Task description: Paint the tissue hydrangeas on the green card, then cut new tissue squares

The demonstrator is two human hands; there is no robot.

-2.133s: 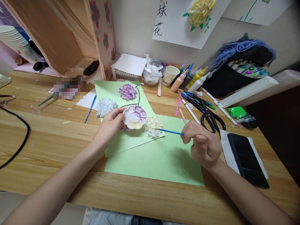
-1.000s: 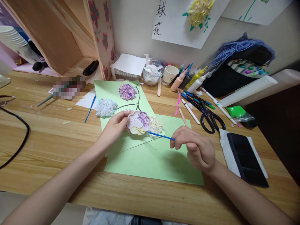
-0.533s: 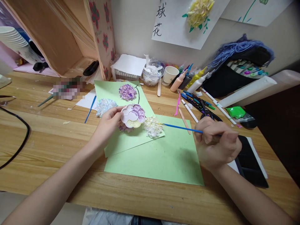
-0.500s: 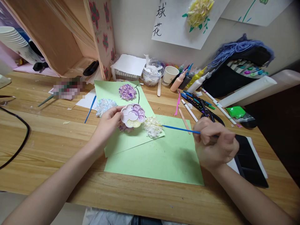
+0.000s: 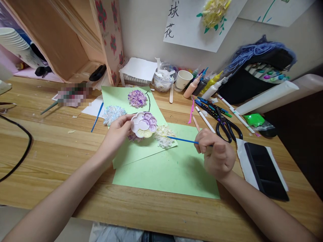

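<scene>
Between thumb and fingers, my left hand (image 5: 122, 127) pinches the rim of a white flower-shaped paint palette (image 5: 143, 125) with purple and pale yellow paint in its wells. My right hand (image 5: 214, 151) is closed round a blue paintbrush (image 5: 183, 139). The yellowish brush tip lies over a white, faintly yellow paper flower (image 5: 165, 137) on green paper (image 5: 161, 171). A purple paper flower (image 5: 137, 98) and a pale blue one (image 5: 114, 115) sit on the upper sheet. Another purple flower is mostly hidden under the palette.
Black scissors (image 5: 227, 125) and pens lie right of the paper, with a black phone-like slab (image 5: 266, 171) nearer me. Paint bottles (image 5: 193, 88), a paper cup (image 5: 183, 80) and a bowl of paper scraps (image 5: 164, 79) line the wall. A second blue brush (image 5: 97, 117) lies left.
A second ago the brush tip was at the palette's yellow well; the palette then moved back left. Since half a second ago, my right hand and brush have shifted left across the white flower.
</scene>
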